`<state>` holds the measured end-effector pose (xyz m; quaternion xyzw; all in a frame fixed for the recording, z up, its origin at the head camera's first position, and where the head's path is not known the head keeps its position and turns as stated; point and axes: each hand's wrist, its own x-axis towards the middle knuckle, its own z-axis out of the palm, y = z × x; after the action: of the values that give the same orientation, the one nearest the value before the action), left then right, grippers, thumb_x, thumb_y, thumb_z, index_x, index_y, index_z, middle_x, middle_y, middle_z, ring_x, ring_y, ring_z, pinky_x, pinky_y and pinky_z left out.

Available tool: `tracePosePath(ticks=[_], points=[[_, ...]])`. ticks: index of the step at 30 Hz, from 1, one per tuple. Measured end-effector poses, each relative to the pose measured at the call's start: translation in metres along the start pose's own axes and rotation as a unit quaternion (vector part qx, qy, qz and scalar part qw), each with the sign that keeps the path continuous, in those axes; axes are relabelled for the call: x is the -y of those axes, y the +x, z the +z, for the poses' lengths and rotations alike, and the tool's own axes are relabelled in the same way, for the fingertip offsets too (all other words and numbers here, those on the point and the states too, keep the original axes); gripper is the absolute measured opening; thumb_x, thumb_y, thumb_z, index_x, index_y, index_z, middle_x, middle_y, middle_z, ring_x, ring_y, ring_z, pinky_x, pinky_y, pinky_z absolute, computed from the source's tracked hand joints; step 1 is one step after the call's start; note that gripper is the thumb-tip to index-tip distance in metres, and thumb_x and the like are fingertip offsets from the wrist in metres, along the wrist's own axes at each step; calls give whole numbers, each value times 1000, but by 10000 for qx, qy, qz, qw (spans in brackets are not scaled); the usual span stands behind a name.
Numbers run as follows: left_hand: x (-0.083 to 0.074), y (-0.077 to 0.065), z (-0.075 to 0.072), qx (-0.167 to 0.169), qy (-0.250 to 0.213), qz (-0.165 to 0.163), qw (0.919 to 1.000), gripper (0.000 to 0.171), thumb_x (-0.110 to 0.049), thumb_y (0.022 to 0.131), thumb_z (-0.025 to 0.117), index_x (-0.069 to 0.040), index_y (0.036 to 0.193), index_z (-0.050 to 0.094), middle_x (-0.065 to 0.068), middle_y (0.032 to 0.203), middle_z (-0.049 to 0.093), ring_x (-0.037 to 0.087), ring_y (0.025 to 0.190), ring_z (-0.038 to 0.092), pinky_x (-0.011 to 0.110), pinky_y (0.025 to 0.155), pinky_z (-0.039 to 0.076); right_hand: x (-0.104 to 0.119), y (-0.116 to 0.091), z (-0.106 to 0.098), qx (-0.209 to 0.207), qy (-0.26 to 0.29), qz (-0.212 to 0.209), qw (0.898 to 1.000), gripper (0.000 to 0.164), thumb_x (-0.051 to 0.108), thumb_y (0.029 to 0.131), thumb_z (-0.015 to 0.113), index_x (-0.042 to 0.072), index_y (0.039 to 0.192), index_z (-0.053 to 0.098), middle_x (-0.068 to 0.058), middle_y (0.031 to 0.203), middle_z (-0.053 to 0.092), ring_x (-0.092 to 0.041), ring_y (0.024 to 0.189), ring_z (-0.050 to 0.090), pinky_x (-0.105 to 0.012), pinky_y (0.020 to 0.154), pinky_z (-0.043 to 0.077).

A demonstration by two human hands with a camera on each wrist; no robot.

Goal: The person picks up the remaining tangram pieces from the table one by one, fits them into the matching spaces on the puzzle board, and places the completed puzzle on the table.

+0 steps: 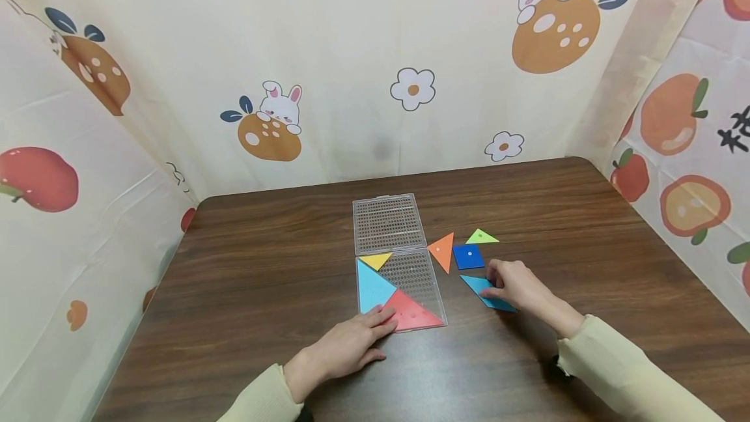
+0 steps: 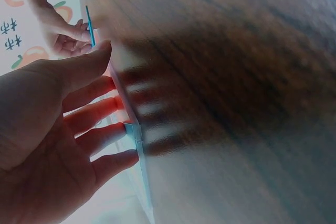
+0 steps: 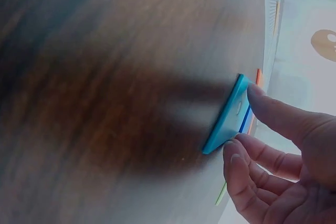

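My left hand [image 1: 351, 342] rests with fingers nearly straight on the near-left corner of a clear plastic tangram case [image 1: 417, 275]. Its fingertips lie over the edges of a big red triangle [image 1: 410, 312] and a big light-blue triangle [image 1: 374, 285] inside. A small yellow triangle [image 1: 376, 260] sits at the tray's far-left corner. To the right, my right hand [image 1: 518, 284] pinches a light-blue parallelogram [image 3: 227, 116] between thumb and fingers, close over the table. Beyond that hand lie a dark-blue square [image 1: 469, 257], an orange triangle [image 1: 442, 250] and a small green triangle [image 1: 480, 236].
The case's lid [image 1: 388, 223] lies unfolded flat behind the tray. Everything is on a dark wooden table [image 1: 269, 266], with patterned curtains [image 1: 351, 70] along its back and sides.
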<state>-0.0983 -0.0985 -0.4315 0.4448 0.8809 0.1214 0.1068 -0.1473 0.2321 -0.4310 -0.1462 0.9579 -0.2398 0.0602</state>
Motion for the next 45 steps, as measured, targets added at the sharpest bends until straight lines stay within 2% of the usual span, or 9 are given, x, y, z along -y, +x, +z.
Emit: tracePosePath(ticks=[13, 17, 22, 27, 33, 38, 45], points=[[1, 0, 1, -18, 34, 3, 10000, 51, -28, 86, 58, -7, 131, 45, 9, 139, 35, 27, 125, 32, 38, 93, 37, 4, 0, -1, 70, 90, 430, 9990, 20, 13, 74, 72, 1, 81, 57, -2, 65, 55, -12, 56, 49, -26, 50, 44], [1, 0, 1, -24, 36, 4, 10000, 51, -28, 86, 58, -7, 131, 44, 9, 139, 35, 27, 125, 32, 38, 92, 38, 3, 0, -2, -29, 49, 363, 9993, 21, 15, 72, 73, 2, 79, 58, -1, 63, 53, -12, 56, 48, -26, 50, 42], [1, 0, 1, -26, 29, -2, 10000, 51, -28, 86, 57, -7, 131, 44, 8, 139, 35, 27, 125, 32, 38, 92, 38, 1, 1, -1, -165, 116, 25, 9998, 27, 19, 67, 77, 3, 78, 58, 0, 67, 53, -13, 60, 48, -26, 53, 42], [1, 0, 1, -8, 3, -1, 10000, 51, -28, 87, 57, -7, 131, 44, 9, 139, 35, 27, 125, 32, 38, 93, 37, 1, 2, 1, -100, 168, -206, 9996, 34, 24, 63, 79, 3, 81, 59, -1, 72, 55, -14, 64, 49, -29, 57, 44], [0, 0, 0, 17, -35, -26, 10000, 51, -28, 87, 57, -7, 131, 44, 9, 139, 34, 27, 126, 31, 38, 94, 36, 4, 5, 2, -68, 62, -292, 9995, 34, 19, 60, 81, 2, 80, 59, -1, 72, 54, -14, 65, 49, -29, 58, 45], [1, 0, 1, 21, -32, -27, 10000, 51, -28, 87, 56, -7, 131, 44, 9, 139, 34, 27, 126, 31, 38, 93, 37, 9, 7, 1, 78, -36, -266, 9996, 32, 14, 59, 82, 1, 78, 60, -2, 70, 53, -15, 64, 47, -28, 57, 44], [1, 0, 1, -34, 6, 13, 10000, 50, -28, 87, 57, -7, 131, 45, 9, 139, 35, 27, 126, 32, 39, 94, 36, 16, 11, 0, 390, -63, 77, 9992, 31, 12, 60, 81, 1, 78, 59, -3, 70, 52, -15, 64, 46, -29, 59, 45]])
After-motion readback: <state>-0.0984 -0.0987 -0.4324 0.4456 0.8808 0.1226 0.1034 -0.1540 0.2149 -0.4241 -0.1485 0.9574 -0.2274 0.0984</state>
